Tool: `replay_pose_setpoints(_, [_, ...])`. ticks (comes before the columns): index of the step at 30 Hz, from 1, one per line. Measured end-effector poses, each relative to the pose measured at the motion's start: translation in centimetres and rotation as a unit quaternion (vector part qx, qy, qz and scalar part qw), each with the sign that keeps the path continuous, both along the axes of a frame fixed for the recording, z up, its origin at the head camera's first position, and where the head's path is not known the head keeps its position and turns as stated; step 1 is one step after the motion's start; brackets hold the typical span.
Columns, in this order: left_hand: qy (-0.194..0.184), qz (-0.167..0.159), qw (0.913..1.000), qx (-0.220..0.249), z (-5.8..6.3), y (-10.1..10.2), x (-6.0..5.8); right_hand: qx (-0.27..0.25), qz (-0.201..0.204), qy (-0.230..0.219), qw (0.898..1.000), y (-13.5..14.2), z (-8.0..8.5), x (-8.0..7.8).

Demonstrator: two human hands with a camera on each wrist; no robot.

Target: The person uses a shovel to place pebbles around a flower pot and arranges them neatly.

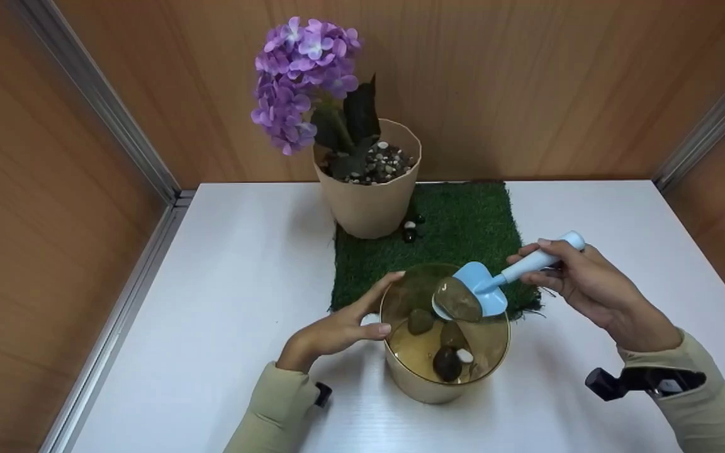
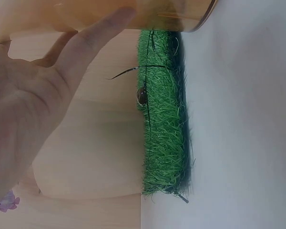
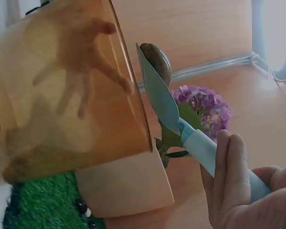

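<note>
"What is the surface like?"
"A white tabletop (image 1: pixel 243 251) fills the lower frame. Farther back, 1 green turf mat (image 1: pixel 463 220) lies at centre; beyond stand wood-grain panels (image 1: pixel 526 94) at left, top and right, with grey metal strips (image 1: pixel 111 107) at the corners."
"And the hands?"
"At lower centre, the left hand (image 1: pixel 340 324) rests its fingers, spread rather than clenched, against 1 amber container (image 1: pixel 425 390). Right of centre, the right hand (image 1: pixel 595 289) grasps the handle of 1 light-blue shovel (image 1: pixel 531 264)."
"How many stones?"
"1 large stone (image 1: pixel 459 300) on the shovel, above the container's rim; at least 4 other stones (image 1: pixel 447 363) inside."
"Farther off?"
"1 beige pot (image 1: pixel 369 211), upper centre, with 1 purple flower head (image 1: pixel 306 75)."
</note>
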State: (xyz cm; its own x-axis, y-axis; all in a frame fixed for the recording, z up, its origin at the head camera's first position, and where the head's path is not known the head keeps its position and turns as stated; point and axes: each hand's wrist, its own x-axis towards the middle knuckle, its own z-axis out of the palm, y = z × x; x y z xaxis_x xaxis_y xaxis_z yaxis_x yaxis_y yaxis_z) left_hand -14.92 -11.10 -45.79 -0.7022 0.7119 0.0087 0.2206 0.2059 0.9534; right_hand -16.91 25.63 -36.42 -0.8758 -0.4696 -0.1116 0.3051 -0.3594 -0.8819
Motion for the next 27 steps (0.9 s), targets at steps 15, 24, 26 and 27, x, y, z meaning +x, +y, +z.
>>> replay_pose_setpoints(15, [-0.006, 0.003, 1.0000, -0.007, -0.2, 0.1, -0.2, -0.049, -0.041, -0.041, 0.997, 1.5, 0.6, -3.1])
replay_pose_setpoints(24, [-0.009, 0.001, 1.0000, -0.002, -0.1, 0.1, -0.2, -0.064, -0.102, -0.061, 0.991, 2.2, -0.6, -5.4])
replay_pose_setpoints(26, [-0.008, 0.002, 1.0000, -0.003, -0.2, 0.1, -0.1, -0.059, -0.119, -0.062, 0.989, 2.1, -1.2, -5.8])
replay_pose_setpoints(27, [-0.008, 0.003, 1.0000, -0.004, -0.2, 0.0, -0.1, -0.057, -0.127, -0.063, 0.988, 2.0, -1.4, -6.0])
